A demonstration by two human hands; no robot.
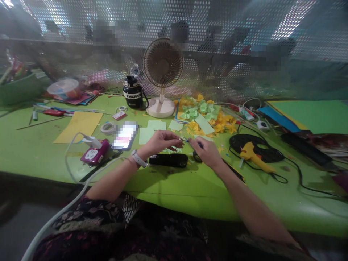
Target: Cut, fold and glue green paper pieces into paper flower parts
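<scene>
My left hand (162, 142), a watch on its wrist, hovers over the green table (40, 152) with fingertips pinched on a small, thin piece I cannot make out. My right hand (206, 151) is closed beside it, holding a slim blue-tipped tool (199, 144) that points toward the left fingertips. A black oblong case (168, 160) lies just below both hands. Pale green paper squares (152, 131) lie just behind them.
A yellow glue gun (254, 156) rests on a black coiled cord at right. Green and yellow paper flowers (208, 114) are heaped mid-back, beside a desk fan (162, 76) and black jug (132, 92). A phone (125, 137), pink power socket (94, 154), tape roll (107, 127) and yellow sheet (78, 126) lie left.
</scene>
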